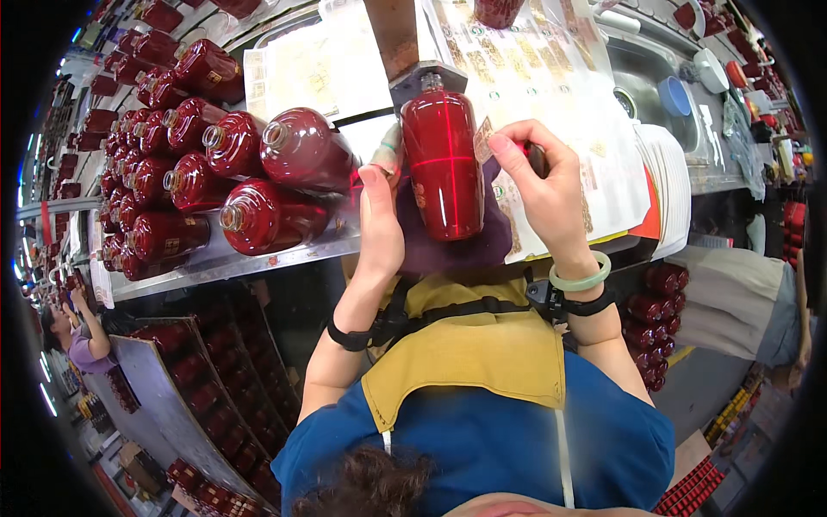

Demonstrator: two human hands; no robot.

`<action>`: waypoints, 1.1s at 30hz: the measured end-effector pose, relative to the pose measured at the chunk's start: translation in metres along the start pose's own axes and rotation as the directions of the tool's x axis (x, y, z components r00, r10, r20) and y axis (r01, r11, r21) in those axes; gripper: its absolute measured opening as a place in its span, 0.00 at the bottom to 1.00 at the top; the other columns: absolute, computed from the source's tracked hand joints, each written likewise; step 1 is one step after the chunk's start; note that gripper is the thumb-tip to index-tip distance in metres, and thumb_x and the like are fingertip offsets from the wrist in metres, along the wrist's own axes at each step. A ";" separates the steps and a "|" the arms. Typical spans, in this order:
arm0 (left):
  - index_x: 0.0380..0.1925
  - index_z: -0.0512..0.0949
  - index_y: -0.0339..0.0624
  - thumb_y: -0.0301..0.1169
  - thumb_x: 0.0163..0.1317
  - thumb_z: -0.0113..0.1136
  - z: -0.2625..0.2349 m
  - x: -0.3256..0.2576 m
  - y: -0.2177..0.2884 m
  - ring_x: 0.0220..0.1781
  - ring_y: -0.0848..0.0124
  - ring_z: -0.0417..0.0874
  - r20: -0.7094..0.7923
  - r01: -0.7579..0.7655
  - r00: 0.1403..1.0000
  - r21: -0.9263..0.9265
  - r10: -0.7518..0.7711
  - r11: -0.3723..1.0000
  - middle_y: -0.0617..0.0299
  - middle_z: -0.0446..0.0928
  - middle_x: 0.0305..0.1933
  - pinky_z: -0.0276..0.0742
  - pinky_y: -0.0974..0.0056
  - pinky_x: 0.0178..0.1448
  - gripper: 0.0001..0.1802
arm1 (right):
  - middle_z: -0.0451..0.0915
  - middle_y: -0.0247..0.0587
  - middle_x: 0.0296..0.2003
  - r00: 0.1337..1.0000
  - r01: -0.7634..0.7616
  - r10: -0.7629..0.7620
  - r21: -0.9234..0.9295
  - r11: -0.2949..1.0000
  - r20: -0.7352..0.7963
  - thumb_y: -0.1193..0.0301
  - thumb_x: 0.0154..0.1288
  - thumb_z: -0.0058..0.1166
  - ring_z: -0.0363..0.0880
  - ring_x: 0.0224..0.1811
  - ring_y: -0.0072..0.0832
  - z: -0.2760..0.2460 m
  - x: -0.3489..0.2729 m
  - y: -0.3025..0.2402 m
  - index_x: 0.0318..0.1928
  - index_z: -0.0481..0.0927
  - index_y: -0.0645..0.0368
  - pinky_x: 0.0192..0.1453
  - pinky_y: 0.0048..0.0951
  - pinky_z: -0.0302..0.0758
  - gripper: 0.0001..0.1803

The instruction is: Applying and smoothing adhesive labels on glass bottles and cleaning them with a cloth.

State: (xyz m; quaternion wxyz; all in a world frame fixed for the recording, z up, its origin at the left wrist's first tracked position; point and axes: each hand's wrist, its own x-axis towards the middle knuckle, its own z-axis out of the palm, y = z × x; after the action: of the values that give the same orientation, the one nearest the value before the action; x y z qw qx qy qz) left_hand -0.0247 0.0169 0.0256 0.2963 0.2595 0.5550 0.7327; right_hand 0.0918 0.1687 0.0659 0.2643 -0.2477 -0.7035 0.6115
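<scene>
A glossy red glass bottle [442, 172] lies in front of me on a dark purple cloth [457, 250]. Its clear threaded neck rests at a metal block [428, 79], and thin bright red lines cross its body. My left hand [381, 220] grips the bottle's left side, thumb up; a greyish cover wraps one fingertip. Its other fingers are mostly hidden. At the bottle's right side, my right hand [544, 181] pinches a small patterned label [483, 140] between thumb and forefinger. A dark object [537, 160], kind unclear, is tucked in the same hand.
Many red bottles [267, 215] crowd the metal bench on the left. Label sheets [551, 103] cover the bench to the right, with a stack of white sheets [663, 185] at its edge. Beyond is a sink [650, 73] with a blue bowl [674, 96]. Another person [82, 340] is far left.
</scene>
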 end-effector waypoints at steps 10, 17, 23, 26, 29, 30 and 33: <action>0.74 0.61 0.33 0.22 0.68 0.67 0.005 0.013 -0.002 0.72 0.65 0.75 -0.069 0.214 0.973 -0.102 -0.222 0.971 0.50 0.72 0.72 0.71 0.57 0.76 0.38 | 0.76 0.24 0.27 0.996 -0.081 0.083 -0.108 0.991 0.014 0.70 0.70 0.65 0.67 0.29 0.12 0.015 -0.011 0.019 0.40 0.86 0.62 0.34 0.20 0.66 0.08; 0.78 0.52 0.30 0.24 0.66 0.70 -0.011 0.022 -0.002 0.77 0.63 0.69 0.020 0.196 0.981 -0.104 -0.195 0.975 0.45 0.64 0.78 0.68 0.58 0.78 0.47 | 0.73 0.23 0.30 0.995 -0.097 0.097 0.010 0.995 0.008 0.63 0.69 0.69 0.64 0.31 0.11 0.012 0.018 0.032 0.44 0.80 0.61 0.36 0.18 0.65 0.15; 0.79 0.50 0.31 0.25 0.70 0.65 -0.012 0.024 -0.006 0.78 0.62 0.67 0.021 0.222 0.975 -0.130 -0.222 0.966 0.45 0.62 0.79 0.66 0.57 0.79 0.45 | 0.68 0.24 0.34 0.983 -0.148 0.142 0.043 0.988 0.119 0.63 0.66 0.72 0.64 0.34 0.14 0.012 0.019 0.045 0.48 0.75 0.60 0.39 0.19 0.68 0.21; 0.79 0.51 0.32 0.26 0.71 0.65 -0.008 0.024 -0.008 0.78 0.62 0.67 -0.001 0.190 0.982 -0.117 -0.191 0.975 0.45 0.63 0.79 0.66 0.57 0.79 0.44 | 0.67 0.24 0.33 0.978 -0.183 0.176 0.066 0.981 0.109 0.63 0.66 0.72 0.63 0.34 0.14 0.013 0.018 0.043 0.46 0.75 0.59 0.39 0.19 0.67 0.19; 0.79 0.51 0.32 0.27 0.72 0.64 -0.007 0.023 -0.012 0.78 0.62 0.68 -0.015 0.202 0.979 -0.128 -0.205 0.971 0.46 0.64 0.78 0.67 0.58 0.78 0.43 | 0.67 0.24 0.32 0.982 -0.175 0.171 0.047 0.983 0.085 0.64 0.67 0.71 0.62 0.33 0.14 0.016 0.019 0.048 0.45 0.76 0.59 0.38 0.19 0.66 0.18; 0.79 0.51 0.32 0.27 0.72 0.64 -0.007 0.024 -0.013 0.78 0.62 0.68 -0.013 0.203 0.978 -0.130 -0.207 0.970 0.46 0.64 0.78 0.67 0.58 0.78 0.43 | 0.67 0.24 0.32 0.982 -0.176 0.172 0.046 0.983 0.083 0.64 0.67 0.71 0.62 0.33 0.14 0.016 0.020 0.047 0.45 0.76 0.59 0.38 0.19 0.66 0.18; 0.79 0.52 0.32 0.29 0.73 0.63 -0.007 0.025 -0.015 0.77 0.63 0.69 -0.015 0.225 0.973 -0.153 -0.230 0.962 0.47 0.65 0.77 0.68 0.58 0.78 0.41 | 0.66 0.23 0.31 0.986 -0.158 0.155 0.046 0.986 0.067 0.64 0.67 0.71 0.61 0.33 0.13 0.019 0.020 0.047 0.43 0.76 0.59 0.38 0.18 0.65 0.18</action>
State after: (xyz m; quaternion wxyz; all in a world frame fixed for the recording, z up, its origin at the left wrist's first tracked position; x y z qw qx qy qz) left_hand -0.0443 0.0333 0.0108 0.3881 0.1590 0.5291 0.7376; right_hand 0.0658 0.1742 0.0185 0.1993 -0.2759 -0.6739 0.6557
